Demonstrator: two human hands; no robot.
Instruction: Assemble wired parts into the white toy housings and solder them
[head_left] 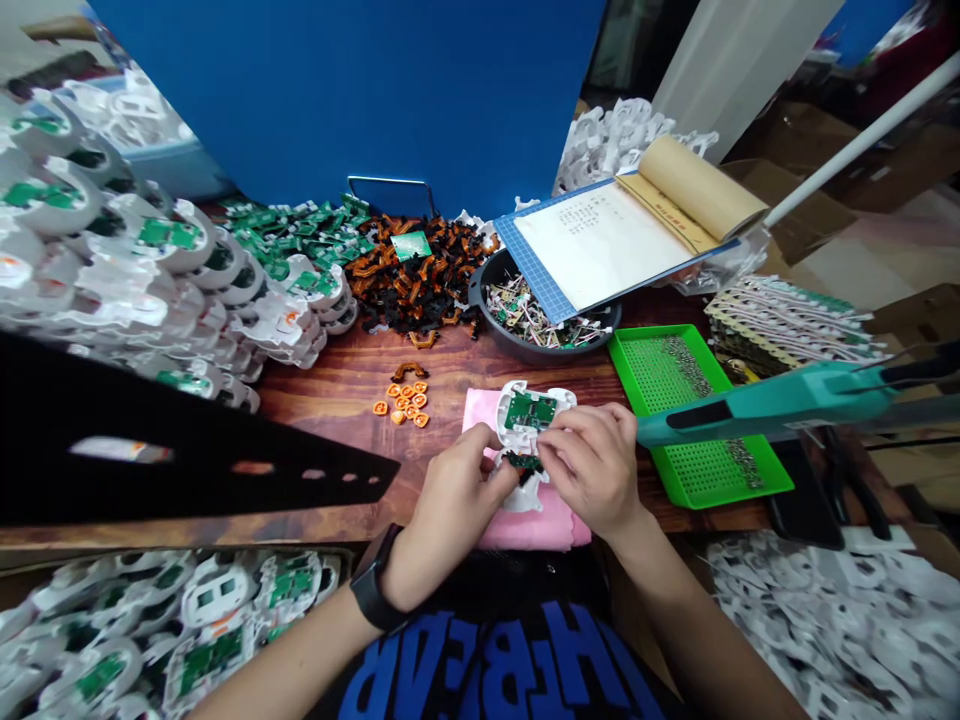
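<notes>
A white plastic housing [516, 432] lies on a folded pink cloth [495, 533] in front of me. Set in its upper part is a green circuit board [529, 408]. Lower down, a smaller dark green board [523, 461] sits between my hands. My left hand [469, 478] is closed at the housing's left edge, thumb and fingers around its lower part. My right hand [596, 462] bends over the right side, fingertips pinched together near the small board. Whatever is between those fingertips is too small and covered to make out.
Orange buttons [405, 402] lie left of the cloth. Behind are piles of green boards [300, 235], orange-black parts [412, 285] and a grey bowl [547, 345] of wired parts under a clipboard [600, 240]. A teal electric screwdriver [750, 400] crosses a green screw tray [675, 485]. Stacked housings [135, 290] stand left.
</notes>
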